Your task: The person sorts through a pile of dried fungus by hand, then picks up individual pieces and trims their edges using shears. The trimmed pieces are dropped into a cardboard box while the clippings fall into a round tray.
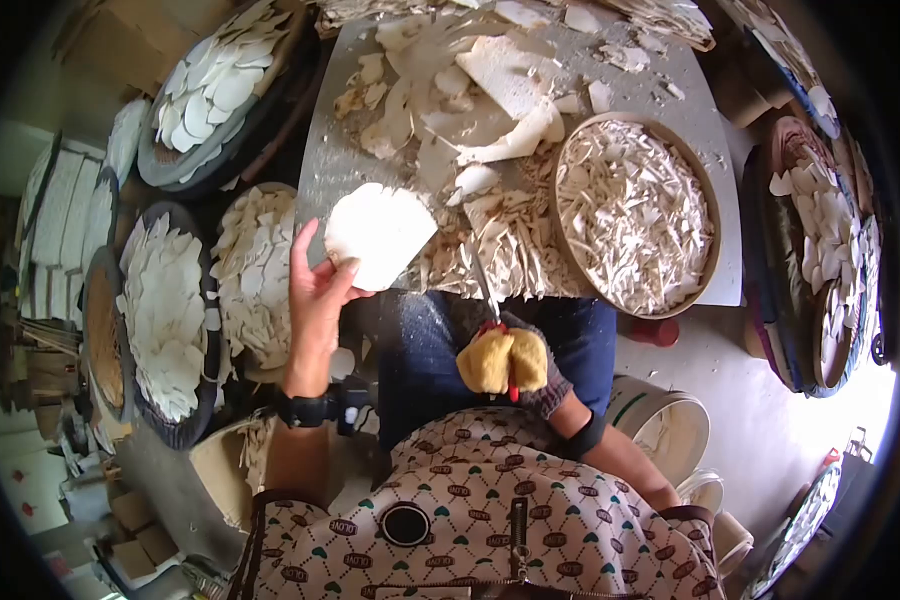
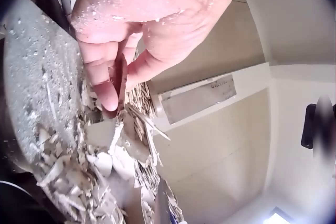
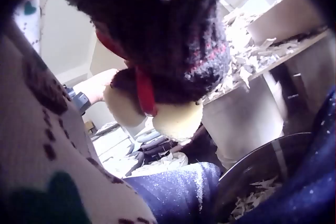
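Note:
My left hand (image 1: 318, 300) pinches a thin, pale, flat slice (image 1: 378, 235) with rounded edges over the near left part of the table. In the left wrist view the slice (image 2: 121, 85) is edge-on between thumb and fingers, and white crumbs stick to the palm. My right hand wears a dark knitted glove (image 1: 548, 385) with yellow padded fingers (image 1: 500, 360). It grips red-handled scissors (image 1: 487, 285) above my lap, blades pointing to the table. Under the glove, the red handle (image 3: 146, 92) shows in the right wrist view. Most of the handles are hidden by the glove.
A grey table (image 1: 330, 150) carries scraps and larger pale pieces. On its right, a round tray (image 1: 712, 215) is heaped with cut strips. Baskets of pale slices (image 1: 160, 310) stand left, more (image 1: 815, 220) right. A white bucket (image 1: 685, 410) stands by my right arm.

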### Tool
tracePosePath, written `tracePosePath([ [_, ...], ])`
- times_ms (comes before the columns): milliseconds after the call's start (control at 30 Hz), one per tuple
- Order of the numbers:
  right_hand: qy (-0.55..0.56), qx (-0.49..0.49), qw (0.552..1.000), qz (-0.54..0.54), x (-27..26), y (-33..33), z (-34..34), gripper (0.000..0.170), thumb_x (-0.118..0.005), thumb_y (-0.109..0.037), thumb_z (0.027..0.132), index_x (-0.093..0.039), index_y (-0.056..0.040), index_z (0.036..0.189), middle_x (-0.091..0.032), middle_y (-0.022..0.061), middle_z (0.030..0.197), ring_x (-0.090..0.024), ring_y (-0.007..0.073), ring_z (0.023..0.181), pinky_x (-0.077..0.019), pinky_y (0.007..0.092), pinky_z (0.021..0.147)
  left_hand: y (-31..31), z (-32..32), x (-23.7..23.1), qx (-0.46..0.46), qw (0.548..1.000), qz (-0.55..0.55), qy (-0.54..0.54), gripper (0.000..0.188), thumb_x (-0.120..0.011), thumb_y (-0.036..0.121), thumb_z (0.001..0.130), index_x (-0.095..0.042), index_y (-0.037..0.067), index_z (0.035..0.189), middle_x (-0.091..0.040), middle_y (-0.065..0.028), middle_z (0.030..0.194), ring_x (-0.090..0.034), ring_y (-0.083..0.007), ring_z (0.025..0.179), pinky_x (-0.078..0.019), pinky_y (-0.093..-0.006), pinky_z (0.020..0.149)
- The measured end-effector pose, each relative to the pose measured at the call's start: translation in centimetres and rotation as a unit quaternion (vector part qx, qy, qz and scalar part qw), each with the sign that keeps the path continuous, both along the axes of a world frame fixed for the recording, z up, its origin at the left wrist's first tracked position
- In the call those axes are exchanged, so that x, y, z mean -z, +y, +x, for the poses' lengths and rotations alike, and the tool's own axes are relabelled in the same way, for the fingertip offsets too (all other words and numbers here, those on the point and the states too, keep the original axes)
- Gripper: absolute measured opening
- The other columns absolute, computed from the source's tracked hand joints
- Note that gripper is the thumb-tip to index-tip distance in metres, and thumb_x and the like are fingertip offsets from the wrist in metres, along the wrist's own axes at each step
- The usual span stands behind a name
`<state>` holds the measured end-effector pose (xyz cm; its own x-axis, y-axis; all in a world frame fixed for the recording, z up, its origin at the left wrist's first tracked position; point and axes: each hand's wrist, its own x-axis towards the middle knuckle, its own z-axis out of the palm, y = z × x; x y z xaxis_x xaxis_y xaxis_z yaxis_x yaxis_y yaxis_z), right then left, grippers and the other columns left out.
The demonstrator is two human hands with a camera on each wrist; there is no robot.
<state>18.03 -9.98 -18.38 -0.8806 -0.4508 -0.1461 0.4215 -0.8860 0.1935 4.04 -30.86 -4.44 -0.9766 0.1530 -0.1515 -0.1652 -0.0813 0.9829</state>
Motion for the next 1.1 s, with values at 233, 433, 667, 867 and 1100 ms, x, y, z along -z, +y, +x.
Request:
tracePosePath([
  [233, 0.134, 0.089, 0.959, 0.232, -2.1, -0.2, -0.4, 0.025, -0.048, -0.009, 0.088, -0.051, 0.0038, 0.109, -0.057, 0.0146, 0.108, -0.058, 0.0236, 0.099, -0.047, 0.0365, 0.089, 2.1, 3.7, 2.7, -0.057, 0.995, 0.072, -0.024, 0.059, -0.056, 0.001, 0.084, -0.025, 0.006, 0.133, -0.058, -0.0172, 0.107, -0.061, -0.0217, 0.09, -0.0551, -0.0332, 0.069],
  [433, 0.123, 0.133, 0.979, 0.096, -0.6, -1.2, -1.4, 0.027, -0.046, -0.007, 0.09, -0.047, 0.0056, 0.114, -0.053, 0.0154, 0.113, -0.055, 0.0242, 0.104, -0.0443, 0.0368, 0.094, 3.1, 5.7, 3.9, -0.028, 0.995, 0.082, -0.05, 0.054, -0.054, 0.001, 0.085, -0.027, 0.008, 0.132, -0.057, -0.0156, 0.111, -0.059, -0.0209, 0.094, -0.0548, -0.0341, 0.073],
  [667, 0.016, 0.08, 0.997, -0.011, -1.3, 0.0, -1.0, 0.024, -0.042, -0.006, 0.091, -0.048, 0.0054, 0.111, -0.055, 0.0174, 0.11, -0.056, 0.0256, 0.102, -0.0454, 0.0376, 0.092, 3.6, 5.8, 4.6, -0.024, 0.997, 0.054, -0.048, 0.056, -0.051, 0.0, 0.086, -0.024, 0.01, 0.135, -0.056, -0.0162, 0.112, -0.06, -0.0224, 0.094, -0.0556, -0.0337, 0.07],
  [867, 0.03, 0.071, 0.982, 0.173, -0.5, 0.0, 0.4, 0.021, -0.05, -0.009, 0.088, -0.051, 0.0001, 0.107, -0.058, 0.0129, 0.104, -0.058, 0.0235, 0.096, -0.0477, 0.036, 0.087, 6.1, 5.2, 3.7, -0.021, 0.998, 0.024, -0.054, 0.061, -0.051, 0.002, 0.086, -0.017, 0.01, 0.136, -0.055, -0.0183, 0.107, -0.064, -0.0278, 0.073, -0.0559, -0.0322, 0.057],
  [1100, 0.11, 0.071, 0.817, 0.562, -2.0, 0.5, 0.9, 0.031, -0.069, -0.018, 0.075, -0.055, -0.0053, 0.101, -0.061, 0.0079, 0.093, -0.06, 0.0171, 0.088, -0.0485, 0.0293, 0.08, 6.5, 3.5, 3.6, 0.038, 0.998, 0.009, -0.052, 0.058, -0.053, 0.002, 0.084, -0.021, 0.008, 0.133, -0.056, -0.0208, 0.103, -0.065, -0.0279, 0.068, -0.0565, -0.0303, 0.056],
])
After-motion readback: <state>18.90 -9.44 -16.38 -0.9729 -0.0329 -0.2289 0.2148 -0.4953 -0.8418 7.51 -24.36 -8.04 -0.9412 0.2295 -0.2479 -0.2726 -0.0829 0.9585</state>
